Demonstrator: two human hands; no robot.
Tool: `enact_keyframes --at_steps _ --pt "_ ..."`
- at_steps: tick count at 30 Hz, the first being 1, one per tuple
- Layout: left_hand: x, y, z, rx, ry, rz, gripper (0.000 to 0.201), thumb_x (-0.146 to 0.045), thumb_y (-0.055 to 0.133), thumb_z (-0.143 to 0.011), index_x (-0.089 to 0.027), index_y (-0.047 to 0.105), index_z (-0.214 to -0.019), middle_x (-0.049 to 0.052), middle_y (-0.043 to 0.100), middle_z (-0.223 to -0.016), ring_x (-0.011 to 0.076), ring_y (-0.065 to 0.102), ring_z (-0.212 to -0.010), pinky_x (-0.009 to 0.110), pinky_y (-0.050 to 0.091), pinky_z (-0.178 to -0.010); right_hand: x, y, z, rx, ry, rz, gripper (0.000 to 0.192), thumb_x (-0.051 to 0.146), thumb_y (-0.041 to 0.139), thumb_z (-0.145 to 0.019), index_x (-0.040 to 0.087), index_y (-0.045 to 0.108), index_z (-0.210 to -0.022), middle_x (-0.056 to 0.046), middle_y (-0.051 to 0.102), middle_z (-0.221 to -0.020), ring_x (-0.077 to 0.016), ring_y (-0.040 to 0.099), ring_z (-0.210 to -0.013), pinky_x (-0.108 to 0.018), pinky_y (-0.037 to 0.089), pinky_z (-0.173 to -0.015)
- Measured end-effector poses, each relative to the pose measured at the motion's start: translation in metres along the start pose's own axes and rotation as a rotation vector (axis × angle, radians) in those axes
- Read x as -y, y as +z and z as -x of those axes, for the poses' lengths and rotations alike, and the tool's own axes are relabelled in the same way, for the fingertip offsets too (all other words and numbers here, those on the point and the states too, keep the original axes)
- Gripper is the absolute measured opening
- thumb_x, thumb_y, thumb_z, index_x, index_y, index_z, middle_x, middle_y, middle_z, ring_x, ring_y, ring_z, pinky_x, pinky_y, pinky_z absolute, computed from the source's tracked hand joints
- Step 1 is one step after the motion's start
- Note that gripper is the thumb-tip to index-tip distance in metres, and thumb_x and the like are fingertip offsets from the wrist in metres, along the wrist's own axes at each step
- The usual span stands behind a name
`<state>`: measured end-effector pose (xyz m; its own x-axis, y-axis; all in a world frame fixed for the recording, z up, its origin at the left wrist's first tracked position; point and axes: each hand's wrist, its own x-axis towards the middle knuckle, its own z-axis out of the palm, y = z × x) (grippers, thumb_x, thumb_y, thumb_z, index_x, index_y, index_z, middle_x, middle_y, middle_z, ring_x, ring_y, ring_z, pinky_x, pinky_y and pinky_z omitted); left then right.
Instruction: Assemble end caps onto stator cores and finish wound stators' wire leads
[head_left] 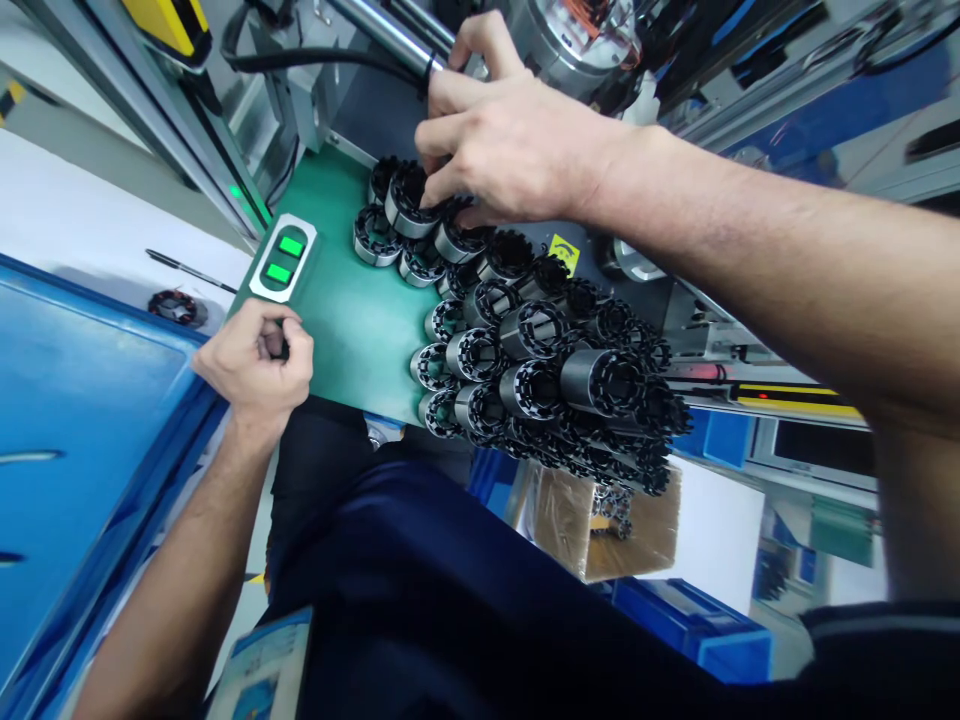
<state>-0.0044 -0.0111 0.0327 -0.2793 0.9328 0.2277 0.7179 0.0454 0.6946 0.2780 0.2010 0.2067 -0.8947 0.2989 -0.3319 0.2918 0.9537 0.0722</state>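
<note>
Right hand (502, 140), grip unclear, touches black-and-silver rings (411, 222) near an unreadable yellow label (564, 256); left hand (256, 362) curled closed.

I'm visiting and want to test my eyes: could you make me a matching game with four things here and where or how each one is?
Things:
1. right hand
2. left hand
3. pen
4. cardboard box

Places and states:
A. lying on a white surface
B. brown, with small parts inside
C. curled, beside the white panel with two green squares
D. reaching over to the metal rings

Right pairs: 1-D, 2-C, 3-A, 4-B
</note>
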Motion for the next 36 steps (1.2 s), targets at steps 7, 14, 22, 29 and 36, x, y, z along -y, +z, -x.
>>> enact_keyframes --at_steps 7,14,22,29,36 --pt "-0.007 0.001 -0.008 0.039 -0.030 0.016 0.014 -0.037 0.068 -0.094 -0.025 0.069 -0.088 -0.001 0.053 -0.070 0.0182 0.052 -0.067 0.038 0.044 -0.075 0.018 -0.022 0.005 -0.036 0.045 0.048 0.067 0.048 0.035 -0.106 0.004 0.085 -0.100 -0.011 0.085 -0.139 -0.0247 0.057 -0.149 -0.071 0.034 -0.126" --pt "0.024 -0.119 0.041 0.100 -0.109 0.237 0.023 -0.047 0.075 -0.090 -0.029 0.077 -0.103 0.001 0.077 -0.092 0.0201 0.065 -0.073 0.038 0.056 -0.077 0.098 -0.080 0.098 -0.125 0.286 -0.080 0.077 0.077 0.049 -0.111 0.022 0.085 -0.149 -0.011 0.084 -0.146 -0.0335 0.075 -0.140 -0.059 0.050 -0.118" --pt "0.127 -0.269 0.121 0.033 -0.666 -0.580 0.046 -0.075 0.066 -0.094 -0.034 0.070 -0.116 0.007 0.079 -0.091 0.0466 0.077 -0.095 0.061 0.060 -0.088 0.300 -0.039 0.176 -0.266 0.209 -0.858 0.071 0.052 0.076 -0.106 0.069 0.057 -0.172 -0.012 0.089 -0.111 -0.0362 0.091 -0.091 -0.039 0.078 -0.065" --pt "0.116 -0.247 0.100 0.026 -0.432 -0.562 0.054 -0.074 0.062 -0.096 -0.030 0.069 -0.127 0.019 0.077 -0.125 0.0530 0.072 -0.123 0.065 0.062 -0.094 0.317 -0.012 0.170 -0.423 0.302 -0.750 0.062 0.042 0.074 -0.113 0.051 0.064 -0.174 -0.006 0.088 -0.115 -0.0272 0.090 -0.098 -0.040 0.077 -0.081" --pt "0.024 -0.146 0.030 0.097 0.164 -0.215 0.037 -0.059 0.065 -0.103 -0.031 0.074 -0.126 0.011 0.077 -0.117 0.0384 0.073 -0.113 0.057 0.061 -0.113 0.194 -0.032 0.214 -0.525 0.646 -0.435 0.031 0.050 0.066 -0.119 0.032 0.090 -0.129 -0.007 0.088 -0.109 -0.0259 0.082 -0.093 -0.043 0.064 -0.093"
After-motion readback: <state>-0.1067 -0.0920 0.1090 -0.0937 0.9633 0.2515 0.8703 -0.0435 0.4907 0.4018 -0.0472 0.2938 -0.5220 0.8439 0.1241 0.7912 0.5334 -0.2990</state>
